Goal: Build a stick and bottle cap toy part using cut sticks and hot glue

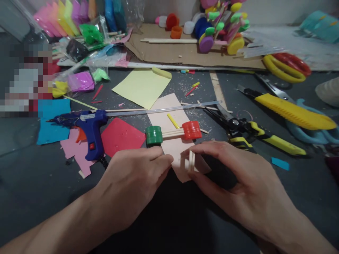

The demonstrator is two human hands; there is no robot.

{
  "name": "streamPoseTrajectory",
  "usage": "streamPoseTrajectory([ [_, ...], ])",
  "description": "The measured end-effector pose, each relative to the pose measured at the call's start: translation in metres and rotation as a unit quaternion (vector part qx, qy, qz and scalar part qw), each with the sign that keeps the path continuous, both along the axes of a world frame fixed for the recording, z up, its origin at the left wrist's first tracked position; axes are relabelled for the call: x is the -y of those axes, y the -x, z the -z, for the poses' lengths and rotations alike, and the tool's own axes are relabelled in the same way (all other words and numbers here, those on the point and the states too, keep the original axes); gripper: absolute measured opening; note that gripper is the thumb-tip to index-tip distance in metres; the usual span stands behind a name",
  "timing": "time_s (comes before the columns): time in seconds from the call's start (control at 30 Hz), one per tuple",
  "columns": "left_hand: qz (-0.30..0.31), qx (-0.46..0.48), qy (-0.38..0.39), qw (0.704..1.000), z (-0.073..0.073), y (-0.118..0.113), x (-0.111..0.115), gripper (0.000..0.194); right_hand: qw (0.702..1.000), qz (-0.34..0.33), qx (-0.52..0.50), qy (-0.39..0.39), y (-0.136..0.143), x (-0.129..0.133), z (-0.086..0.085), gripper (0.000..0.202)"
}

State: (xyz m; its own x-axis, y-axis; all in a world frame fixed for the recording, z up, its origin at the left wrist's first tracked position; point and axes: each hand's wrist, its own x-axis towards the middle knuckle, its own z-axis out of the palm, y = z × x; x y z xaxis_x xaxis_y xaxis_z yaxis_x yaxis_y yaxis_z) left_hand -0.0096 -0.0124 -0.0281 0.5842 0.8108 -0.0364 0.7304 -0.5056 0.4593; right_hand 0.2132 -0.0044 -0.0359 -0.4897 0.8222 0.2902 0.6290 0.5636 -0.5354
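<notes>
Short pale sticks point(191, 161) stand upright between the thumb and forefinger of my right hand point(238, 180). To the left, my left hand point(140, 173) is closed, its thumb and forefinger pressed together; what they hold, if anything, is hidden. Just beyond my hands lies a piece with green round caps point(154, 135) at one end and red round caps point(192, 130) at the other, joined by pale sticks point(173, 133). It rests across a pale pink paper strip point(171, 113), near a small yellow stick point(173, 121).
A blue glue gun point(94, 132) lies left by red paper point(123, 135). On the right are black-and-yellow pliers point(235, 123), a yellow cutter point(293, 111) and scissors point(284, 67). Cardboard point(164, 53) with colourful caps spans the back; bagged clay point(81, 81) sits back left.
</notes>
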Motion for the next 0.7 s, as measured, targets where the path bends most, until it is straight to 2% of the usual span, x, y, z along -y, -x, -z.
streamPoseTrajectory([
  [0.1,0.004,0.003,-0.007,1.0,-0.001,0.002,0.002,0.019,0.999,0.017,-0.034,-0.005,-0.004,0.003,-0.004,0.021],
  [0.2,-0.047,0.048,-0.035,0.997,-0.005,0.004,0.001,0.02,0.996,0.029,-0.068,-0.041,-0.012,0.001,-0.007,0.027],
  [0.3,-0.083,0.076,-0.043,0.993,-0.009,0.006,-0.002,0.021,0.994,0.011,-0.09,-0.066,-0.024,-0.002,-0.01,0.035],
  [0.37,-0.085,0.069,-0.038,0.993,-0.01,0.007,-0.002,0.02,0.993,-0.001,-0.098,-0.073,-0.03,-0.002,-0.012,0.031],
  [0.43,-0.081,0.072,-0.042,0.993,-0.008,0.007,-0.002,0.017,0.995,0.022,-0.082,-0.059,-0.032,0.001,-0.015,0.022],
  [0.53,-0.068,0.095,-0.077,0.99,-0.004,0.004,0.001,0.017,0.994,0.073,-0.081,-0.021,-0.029,0.006,-0.017,0.024],
  [0.63,-0.047,0.094,-0.1,0.989,0.0,0.0,0.005,0.021,0.987,-0.014,-0.157,0.022,-0.022,0.012,-0.016,0.027],
  [0.7,-0.017,0.087,-0.086,0.992,0.002,-0.002,0.006,0.013,0.972,-0.011,-0.223,0.068,-0.016,0.017,-0.017,0.027],
])
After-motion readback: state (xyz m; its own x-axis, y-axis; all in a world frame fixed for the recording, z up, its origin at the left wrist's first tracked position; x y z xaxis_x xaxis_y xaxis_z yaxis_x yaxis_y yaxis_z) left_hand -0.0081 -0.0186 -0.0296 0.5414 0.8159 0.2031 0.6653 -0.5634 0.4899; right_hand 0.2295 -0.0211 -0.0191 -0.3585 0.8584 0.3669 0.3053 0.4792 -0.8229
